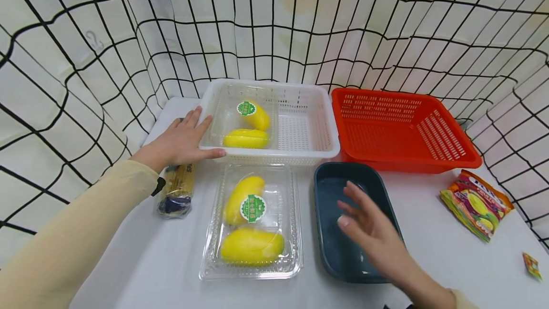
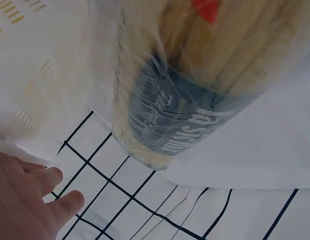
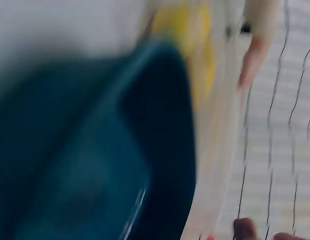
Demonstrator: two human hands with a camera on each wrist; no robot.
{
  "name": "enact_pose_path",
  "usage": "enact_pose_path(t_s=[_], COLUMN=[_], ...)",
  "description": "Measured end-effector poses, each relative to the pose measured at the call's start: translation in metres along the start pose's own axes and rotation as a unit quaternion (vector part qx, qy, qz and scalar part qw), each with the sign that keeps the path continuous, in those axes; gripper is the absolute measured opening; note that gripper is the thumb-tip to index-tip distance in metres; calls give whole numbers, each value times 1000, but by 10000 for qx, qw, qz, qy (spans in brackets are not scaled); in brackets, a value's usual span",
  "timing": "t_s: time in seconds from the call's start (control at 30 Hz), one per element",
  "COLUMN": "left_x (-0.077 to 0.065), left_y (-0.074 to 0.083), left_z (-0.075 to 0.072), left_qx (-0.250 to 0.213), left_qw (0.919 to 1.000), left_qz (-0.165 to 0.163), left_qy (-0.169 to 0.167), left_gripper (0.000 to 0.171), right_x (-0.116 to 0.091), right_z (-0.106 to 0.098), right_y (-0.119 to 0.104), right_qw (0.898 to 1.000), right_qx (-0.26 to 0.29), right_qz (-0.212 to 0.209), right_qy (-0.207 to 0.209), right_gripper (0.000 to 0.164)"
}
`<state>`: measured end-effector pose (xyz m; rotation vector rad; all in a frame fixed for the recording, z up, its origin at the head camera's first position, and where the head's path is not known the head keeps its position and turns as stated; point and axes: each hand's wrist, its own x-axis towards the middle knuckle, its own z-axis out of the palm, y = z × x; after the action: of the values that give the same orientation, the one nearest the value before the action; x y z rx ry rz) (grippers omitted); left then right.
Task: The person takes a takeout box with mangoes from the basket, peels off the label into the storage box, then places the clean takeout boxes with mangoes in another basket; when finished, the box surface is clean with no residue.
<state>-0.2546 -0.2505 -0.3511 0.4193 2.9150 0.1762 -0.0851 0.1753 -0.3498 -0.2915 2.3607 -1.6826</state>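
Note:
My left hand [image 1: 182,142] rests on the front left corner of a white plastic basket [image 1: 296,130], its fingers spread along the rim. Inside that basket's left half is a clear plastic box with two yellow mangoes [image 1: 246,139]. Below the left wrist lies a plastic-wrapped pack of long straw-coloured sticks [image 1: 177,192] with a dark blue band, seen close in the left wrist view. Over a dark teal tray [image 1: 330,252] hovers my right hand [image 1: 373,232], fingers loosely extended with nothing between them. The right wrist view is blurred and mostly filled by the tray.
Another clear box [image 1: 280,268] with two mangoes [image 1: 252,247] lies in front of the white basket. A red basket [image 1: 407,161] stands at the back right. Nearby lie a colourful snack bag [image 1: 478,204] and a small packet [image 1: 532,266]. Black wire mesh [image 1: 274,27] surrounds the table.

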Motion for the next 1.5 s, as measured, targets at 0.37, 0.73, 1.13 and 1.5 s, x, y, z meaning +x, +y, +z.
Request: enact_pose_path(t_s=[0.37,0.73,1.13,1.5], left_x=[3,2,2,1], left_y=[2,1,1,2], left_z=[2,1,0,-1], left_qx=[-71,-40,8,24], left_qw=[10000,10000,10000,10000], left_qz=[42,48,15,24], left_qy=[-38,7,-19,-25], left_gripper=[115,115,114,114], right_x=[24,26,25,20], right_z=[-107,-96,-98,-102], right_y=[71,93,93,90], right_qw=[9663,9707,9593,9465], right_qx=[-2569,-2315,-2628,-3071], right_qz=[-133,-57,-189,127], right_qy=[-96,-643,-1015,-982], right_gripper=[95,116,110,114])
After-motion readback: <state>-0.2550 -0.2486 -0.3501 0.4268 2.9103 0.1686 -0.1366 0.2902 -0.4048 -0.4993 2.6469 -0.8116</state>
